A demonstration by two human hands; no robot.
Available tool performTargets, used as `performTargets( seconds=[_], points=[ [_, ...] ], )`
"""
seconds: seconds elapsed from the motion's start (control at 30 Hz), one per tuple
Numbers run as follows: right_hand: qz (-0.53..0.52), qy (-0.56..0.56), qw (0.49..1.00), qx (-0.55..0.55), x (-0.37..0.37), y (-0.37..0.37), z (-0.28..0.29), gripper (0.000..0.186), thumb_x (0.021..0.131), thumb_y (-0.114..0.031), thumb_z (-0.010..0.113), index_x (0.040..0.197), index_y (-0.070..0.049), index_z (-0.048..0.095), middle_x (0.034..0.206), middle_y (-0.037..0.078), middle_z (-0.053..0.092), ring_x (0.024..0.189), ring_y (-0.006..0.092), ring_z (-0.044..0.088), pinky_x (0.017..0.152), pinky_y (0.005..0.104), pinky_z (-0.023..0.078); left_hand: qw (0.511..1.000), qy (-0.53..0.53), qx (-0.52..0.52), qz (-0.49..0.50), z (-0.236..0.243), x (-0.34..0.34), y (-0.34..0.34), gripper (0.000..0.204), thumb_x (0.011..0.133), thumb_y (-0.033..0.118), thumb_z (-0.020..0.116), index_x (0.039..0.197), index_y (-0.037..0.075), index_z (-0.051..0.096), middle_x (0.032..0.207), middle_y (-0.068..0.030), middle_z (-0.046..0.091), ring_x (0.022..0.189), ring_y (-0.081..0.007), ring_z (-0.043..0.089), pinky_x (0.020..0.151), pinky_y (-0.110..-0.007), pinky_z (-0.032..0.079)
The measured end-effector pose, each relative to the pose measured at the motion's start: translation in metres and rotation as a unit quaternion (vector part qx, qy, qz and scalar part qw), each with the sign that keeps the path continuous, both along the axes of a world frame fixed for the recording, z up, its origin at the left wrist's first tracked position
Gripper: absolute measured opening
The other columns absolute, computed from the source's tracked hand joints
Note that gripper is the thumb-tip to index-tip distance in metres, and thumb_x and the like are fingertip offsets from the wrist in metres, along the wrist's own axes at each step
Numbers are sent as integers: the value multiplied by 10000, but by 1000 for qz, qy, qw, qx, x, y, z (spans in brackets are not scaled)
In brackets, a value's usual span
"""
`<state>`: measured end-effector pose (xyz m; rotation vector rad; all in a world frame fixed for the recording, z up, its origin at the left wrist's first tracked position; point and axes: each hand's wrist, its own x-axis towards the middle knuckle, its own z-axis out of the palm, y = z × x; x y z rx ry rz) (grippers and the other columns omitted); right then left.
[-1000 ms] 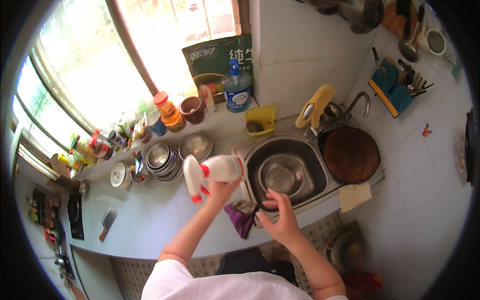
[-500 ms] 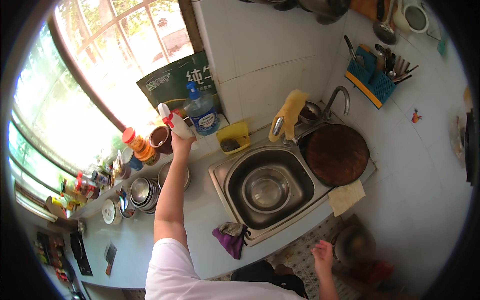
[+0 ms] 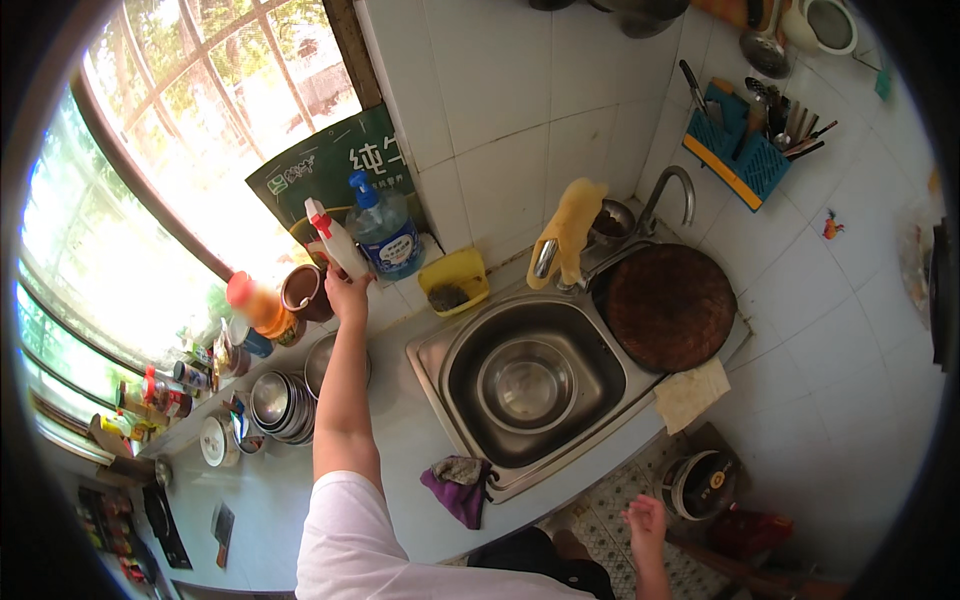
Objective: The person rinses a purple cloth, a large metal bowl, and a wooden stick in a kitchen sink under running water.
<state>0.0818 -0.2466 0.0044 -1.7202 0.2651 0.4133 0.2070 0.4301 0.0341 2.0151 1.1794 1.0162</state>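
Note:
My left hand (image 3: 347, 297), at the end of a stretched-out arm, is closed round the lower part of a white spray bottle (image 3: 342, 246) with a red-and-white trigger head. The bottle stands on or just above the ledge below the window; the hand hides its base. Close on its right is a clear blue pump bottle (image 3: 390, 240), and on its left a brown pot (image 3: 305, 292). My right hand (image 3: 646, 520) hangs low beyond the counter's front edge, its fingers loosely bent and nothing in it.
A steel sink (image 3: 455, 400) holds a metal basin (image 3: 527, 385). Beside it lies a round brown board (image 3: 670, 308). A yellow box (image 3: 453, 280), stacked bowls (image 3: 283, 405), jars and a purple cloth (image 3: 457, 492) surround the working area. A cleaver (image 3: 223, 532) lies left; a bucket (image 3: 703, 485) stands on the floor.
My left hand and the spray bottle have moved slightly left in view; the bottle overlaps the blue pump bottle's edge. The right hand has dropped slightly. The floor bucket's top looks different.

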Motion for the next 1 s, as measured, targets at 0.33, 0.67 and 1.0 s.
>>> performTargets(
  seconds=[0.33, 0.67, 1.0],
  points=[
    [8, -8, 1000, 22, 6, 11, 1, 313, 900, -28, 567, 1197, -11, 467, 1044, 126, 551, 885, 188, 607, 817, 329, 518, 997, -62, 33, -22, -32, 2, 4, 577, 583, 71, 828, 1052, 12, 496, 989, -152, 585, 953, -312, 579, 838, -398, 472],
    [0, 3, 1000, 20, 0, 14, 0, 304, 898, -13, 562, 1187, -8, 470, 1030, 121, 551, 900, 182, 600, 832, 339, 516, 997, -49, 57, 17, -41, -1, 3, 480, 599, 75, 827, 956, 9, 512, 958, -150, 601, 893, -309, 586, 773, -394, 470],
    [17, -27, 999, 40, 0, 22, 0, 260, 914, -43, 567, 1162, -20, 491, 1019, 95, 556, 921, 172, 574, 851, 340, 520, 997, -67, 5, 29, -80, -11, 25, 301, 723, 112, 766, 912, 13, 554, 877, -128, 593, 766, -263, 564, 706, -377, 467]
  ],
)
